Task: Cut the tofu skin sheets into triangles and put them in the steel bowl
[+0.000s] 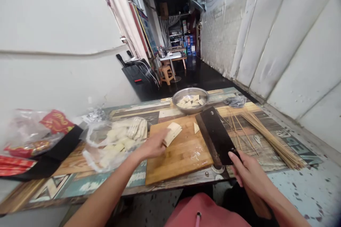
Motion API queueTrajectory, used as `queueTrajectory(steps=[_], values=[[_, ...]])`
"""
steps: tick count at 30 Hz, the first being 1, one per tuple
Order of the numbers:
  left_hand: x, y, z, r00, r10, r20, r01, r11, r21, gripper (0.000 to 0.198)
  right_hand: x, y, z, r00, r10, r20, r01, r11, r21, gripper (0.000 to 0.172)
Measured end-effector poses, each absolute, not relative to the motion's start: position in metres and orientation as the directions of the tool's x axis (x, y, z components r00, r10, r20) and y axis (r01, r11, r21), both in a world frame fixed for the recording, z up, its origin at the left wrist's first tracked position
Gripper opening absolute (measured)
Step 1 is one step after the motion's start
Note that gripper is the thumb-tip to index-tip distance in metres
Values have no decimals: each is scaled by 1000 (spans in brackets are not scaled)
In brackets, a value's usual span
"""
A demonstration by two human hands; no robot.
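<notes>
My left hand (156, 143) is at the near left side of a small stack of pale, flat slices that look like tofu sheets (174, 131), fingers closed on its edge; some fingertips are blurred. The stack lies on a wooden cutting board (178, 163). My right hand (249, 170) grips the handle of a dark, broad-bladed cleaver (217, 133). Its blade lies across the board's right edge, apart from the stack. Between them, one cut triangle (196, 127) sits on the board. A steel bowl (204, 105) behind the board holds several pale cut pieces.
Left of the board, an open plastic bag (93, 149) holds many pale sheets. Red packaging (55, 124) lies farther left. Loose skewers (237, 133) and a thick skewer bundle (274, 142) lie right of the cleaver. A crumpled grey plastic bag (236, 101) rests at the far right.
</notes>
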State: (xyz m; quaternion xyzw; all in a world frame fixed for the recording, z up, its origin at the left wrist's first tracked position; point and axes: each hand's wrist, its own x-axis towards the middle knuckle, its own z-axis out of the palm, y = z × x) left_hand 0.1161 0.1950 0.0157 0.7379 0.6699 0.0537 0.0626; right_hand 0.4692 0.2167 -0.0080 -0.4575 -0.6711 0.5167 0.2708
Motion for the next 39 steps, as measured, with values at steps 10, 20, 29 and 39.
queueTrajectory(steps=[10,20,29,39], values=[[140,220,20,-265,961,78,959,255,123,36,460,214,-4,-461,881,-106,309,47,-950,35],[212,190,36,-93,957,274,972,147,-183,36,464,219,15,-489,871,-36,489,240,-839,34],[218,141,-23,63,876,477,996,-83,21,31,448,230,54,-753,657,-36,622,693,-365,32],[216,141,-22,22,854,519,989,-96,117,21,433,242,76,-835,541,-102,550,828,-113,27]])
